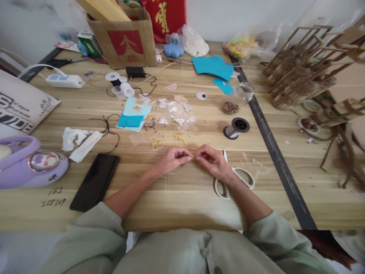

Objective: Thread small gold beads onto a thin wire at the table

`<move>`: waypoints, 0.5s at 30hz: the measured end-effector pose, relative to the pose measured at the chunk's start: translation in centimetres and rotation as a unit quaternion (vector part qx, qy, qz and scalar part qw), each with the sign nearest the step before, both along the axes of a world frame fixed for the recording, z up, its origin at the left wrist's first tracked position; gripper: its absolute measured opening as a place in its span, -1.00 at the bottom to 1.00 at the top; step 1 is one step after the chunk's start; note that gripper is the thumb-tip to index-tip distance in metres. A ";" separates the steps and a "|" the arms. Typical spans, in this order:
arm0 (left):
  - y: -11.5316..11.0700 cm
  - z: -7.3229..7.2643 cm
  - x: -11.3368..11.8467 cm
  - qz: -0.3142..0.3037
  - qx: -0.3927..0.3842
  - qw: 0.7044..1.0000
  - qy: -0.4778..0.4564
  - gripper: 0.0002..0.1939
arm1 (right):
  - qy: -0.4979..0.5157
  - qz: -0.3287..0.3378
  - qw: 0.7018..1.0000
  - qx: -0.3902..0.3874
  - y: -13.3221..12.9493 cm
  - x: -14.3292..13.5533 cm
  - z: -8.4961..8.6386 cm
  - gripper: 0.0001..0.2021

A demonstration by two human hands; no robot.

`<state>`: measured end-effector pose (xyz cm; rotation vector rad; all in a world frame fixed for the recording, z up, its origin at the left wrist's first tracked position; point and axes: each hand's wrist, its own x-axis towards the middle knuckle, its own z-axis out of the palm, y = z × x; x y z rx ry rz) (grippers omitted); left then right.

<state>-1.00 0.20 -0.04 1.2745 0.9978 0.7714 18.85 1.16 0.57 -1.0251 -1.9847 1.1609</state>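
Over the wooden table [182, 205], my left hand [174, 160] and my right hand [211, 159] meet with pinched fingertips. Between them shows a tiny gold piece [193, 156], too small to make out fully; both hands seem to grip it or a thread on it. Thin thread hangs below my left hand. White-handled scissors [245, 177] lie partly under my right wrist. Just beyond the hands are small piles of gold beads [157, 143] and little clear bags of silver pieces [180, 121]. A spool of thin wire or thread [234, 130] stands to the right.
A black phone [95, 182] and a purple bag-like item [34, 163] are at the left. Blue paper [213, 66], a jar of beads [231, 106] and a cardboard box [128, 43] stand farther back. Bamboo structures [299, 80] fill the right side, past a dark strip [273, 152].
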 end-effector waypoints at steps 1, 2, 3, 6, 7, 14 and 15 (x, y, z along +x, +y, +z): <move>0.0 0.0 0.0 -0.001 0.001 1.000 0.000 -0.79 | -0.003 -0.002 1.000 -0.003 0.0 0.0 0.0 -0.89; 0.0 0.0 0.0 -0.003 0.002 1.000 -0.001 -0.78 | -0.006 -0.004 1.000 -0.007 -0.1 0.0 -0.1 -0.88; 0.0 0.0 0.0 -0.005 0.003 1.000 0.000 -0.78 | -0.008 -0.006 1.000 -0.012 -0.1 0.0 -0.1 -0.88; 0.0 0.0 0.0 -0.011 0.004 1.000 0.004 -0.77 | -0.014 -0.008 1.000 -0.018 -0.2 0.0 -0.2 -0.87; 0.0 -0.1 0.0 -0.012 0.004 1.000 0.005 -0.76 | -0.014 -0.008 1.000 -0.019 -0.2 0.0 -0.2 -0.86; 0.0 -0.3 0.0 -0.011 0.009 1.000 0.003 -0.75 | 0.002 0.004 0.998 -0.055 -0.3 -0.1 0.2 -0.83; 0.0 -0.3 0.0 -0.010 0.011 1.000 0.002 -0.75 | 0.005 0.003 0.998 -0.060 -0.3 -0.1 0.3 -0.82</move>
